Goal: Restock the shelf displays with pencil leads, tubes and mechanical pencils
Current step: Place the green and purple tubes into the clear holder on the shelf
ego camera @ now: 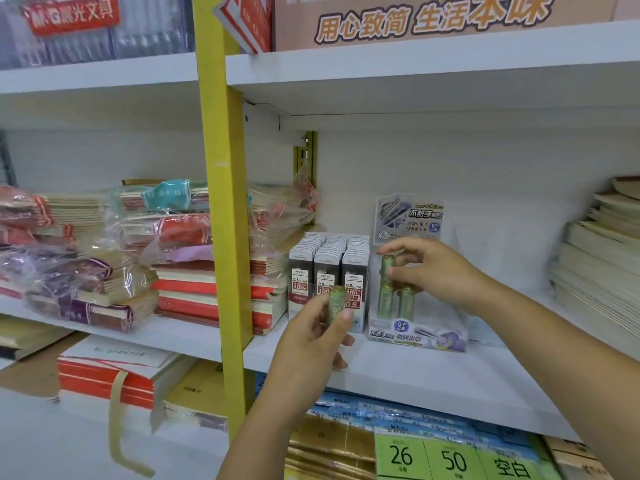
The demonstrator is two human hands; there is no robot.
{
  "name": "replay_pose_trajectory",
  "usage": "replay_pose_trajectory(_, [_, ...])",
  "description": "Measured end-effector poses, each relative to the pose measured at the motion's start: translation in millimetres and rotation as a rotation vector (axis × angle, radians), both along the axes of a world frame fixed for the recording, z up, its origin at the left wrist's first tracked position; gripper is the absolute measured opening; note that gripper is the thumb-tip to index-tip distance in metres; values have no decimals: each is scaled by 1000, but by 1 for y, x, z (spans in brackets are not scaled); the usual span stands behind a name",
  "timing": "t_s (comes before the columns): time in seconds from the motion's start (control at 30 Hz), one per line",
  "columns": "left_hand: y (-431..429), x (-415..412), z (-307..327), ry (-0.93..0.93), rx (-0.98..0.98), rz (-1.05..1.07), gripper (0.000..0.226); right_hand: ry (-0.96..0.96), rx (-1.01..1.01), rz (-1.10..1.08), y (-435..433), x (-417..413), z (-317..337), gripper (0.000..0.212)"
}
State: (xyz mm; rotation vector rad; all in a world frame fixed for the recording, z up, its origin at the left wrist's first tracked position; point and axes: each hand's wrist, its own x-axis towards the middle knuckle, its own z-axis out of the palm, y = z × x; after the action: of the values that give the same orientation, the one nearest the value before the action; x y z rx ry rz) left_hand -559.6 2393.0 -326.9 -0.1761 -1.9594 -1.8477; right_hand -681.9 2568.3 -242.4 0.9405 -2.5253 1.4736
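A clear display box [417, 336] with a printed backing card stands on the white shelf [398, 368] and holds upright green lead tubes [406, 303]. My right hand [436, 271] pinches one green tube [388, 265] at the top of the box, above the others. My left hand [311, 341] grips another green tube [336, 303] in front of the shelf, left of the box. Beside the box stands a tray of 0.5 HB lead cases [329, 268] in three packed rows.
Wrapped notebook stacks [104, 271] fill the shelf left of the yellow upright [225, 202]. More notebooks [599, 271] are piled at the right end. Green price tags [450, 459] and packs lie on the shelf below. An upper shelf board hangs overhead.
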Motion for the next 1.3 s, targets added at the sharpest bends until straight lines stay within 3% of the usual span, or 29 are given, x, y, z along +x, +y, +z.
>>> replay_pose_trajectory(0.17, [-4, -2, -4, -83, -51, -22, 16, 35, 1, -35, -2, -2, -3, 21])
replay_pose_trajectory(0.37, [-4, -1, -3, -57, 17, -47, 27, 56, -22, -46, -2, -2, -9, 14])
replay_pose_trajectory(0.47, [-3, -1, -2, -64, 62, -53, 21, -2, 10, -56, -2, -2, -8, 6])
replay_pose_trajectory(0.6, [-3, -1, -2, -64, 91, -43, 16, -109, 60, -53, -3, 3, -7, 11])
replay_pose_trajectory(0.67, [-1, 0, -1, -62, 99, -38, 19, -57, 90, -83, -1, 10, -6, 13])
replay_pose_trajectory(0.77, [1, 1, 1, -47, 89, -45, 24, 261, -74, -192, 2, 34, -5, 14])
replay_pose_trajectory(0.83, [3, 2, 4, -38, 58, -65, 25, 317, -194, -116, 3, 55, -10, 12])
replay_pose_trajectory(0.97, [13, 3, 8, -27, -3, -96, 22, 169, -166, 44, 1, 76, -30, 27])
replay_pose_trajectory(1.17, [23, 2, 5, -10, 36, -68, 17, -52, -552, -1, 15, 70, -34, 24])
replay_pose_trajectory(1.3, [32, -5, -1, 73, -182, 135, 25, -54, -558, 17, 17, 67, -34, 17])
